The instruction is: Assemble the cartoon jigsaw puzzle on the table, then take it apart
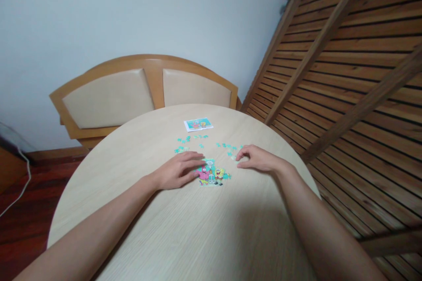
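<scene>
A small partly assembled cartoon jigsaw (pixel 213 174) lies on the round light-wood table (pixel 165 228). My left hand (pixel 178 170) rests flat on the table with fingers stretched out, fingertips touching the jigsaw's left edge. My right hand (pixel 257 158) lies to the right of the jigsaw, fingers curled down over a loose piece; whether it grips the piece is unclear. Several loose teal pieces (pixel 227 145) are scattered behind the hands. A small reference picture card (pixel 198 124) lies further back.
A wooden bench with two beige padded backs (pixel 145 92) stands behind the table against a pale wall. A slatted wooden frame (pixel 346 74) leans at the right. A dark red floor and a white cable (pixel 20 184) show at the left.
</scene>
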`<state>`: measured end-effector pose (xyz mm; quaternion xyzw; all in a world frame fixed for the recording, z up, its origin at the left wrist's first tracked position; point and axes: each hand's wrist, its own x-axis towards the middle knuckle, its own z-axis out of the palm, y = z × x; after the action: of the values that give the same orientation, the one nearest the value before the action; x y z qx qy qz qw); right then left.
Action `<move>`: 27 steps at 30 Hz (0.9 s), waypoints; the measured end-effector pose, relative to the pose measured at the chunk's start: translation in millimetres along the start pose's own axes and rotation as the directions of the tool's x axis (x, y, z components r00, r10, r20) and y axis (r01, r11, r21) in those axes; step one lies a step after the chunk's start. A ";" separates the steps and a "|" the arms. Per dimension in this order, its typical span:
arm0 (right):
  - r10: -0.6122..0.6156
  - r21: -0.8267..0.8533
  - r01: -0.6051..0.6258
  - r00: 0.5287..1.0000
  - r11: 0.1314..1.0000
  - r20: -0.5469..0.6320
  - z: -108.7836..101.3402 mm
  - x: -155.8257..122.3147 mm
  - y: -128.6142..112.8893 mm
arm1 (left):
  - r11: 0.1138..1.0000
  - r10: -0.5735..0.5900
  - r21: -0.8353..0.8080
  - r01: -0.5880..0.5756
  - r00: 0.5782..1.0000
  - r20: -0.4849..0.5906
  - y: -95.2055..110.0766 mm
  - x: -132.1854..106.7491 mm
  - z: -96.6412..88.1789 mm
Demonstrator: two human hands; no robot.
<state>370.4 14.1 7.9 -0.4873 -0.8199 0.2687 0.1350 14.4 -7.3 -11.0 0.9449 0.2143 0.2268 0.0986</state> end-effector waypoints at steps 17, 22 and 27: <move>-0.011 0.024 0.012 0.999 1.000 -0.036 1.6 -1.8 -8.6 | 0.999 -0.027 0.027 0.025 0.998 0.052 9.4 7.1 2.0; 0.048 0.019 -0.046 0.996 0.999 -0.074 -0.1 -3.7 -12.2 | 0.998 -0.050 0.049 0.047 0.998 0.047 10.1 7.6 3.6; 0.094 -0.003 -0.095 0.991 0.996 -0.090 3.4 -2.0 -10.8 | 0.998 -0.047 0.037 0.046 0.999 0.028 9.7 7.9 4.5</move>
<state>361.9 7.3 11.4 -0.5376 -0.7900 0.2495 0.1571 26.4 -12.8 -9.2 0.9446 0.2387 0.2069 0.0897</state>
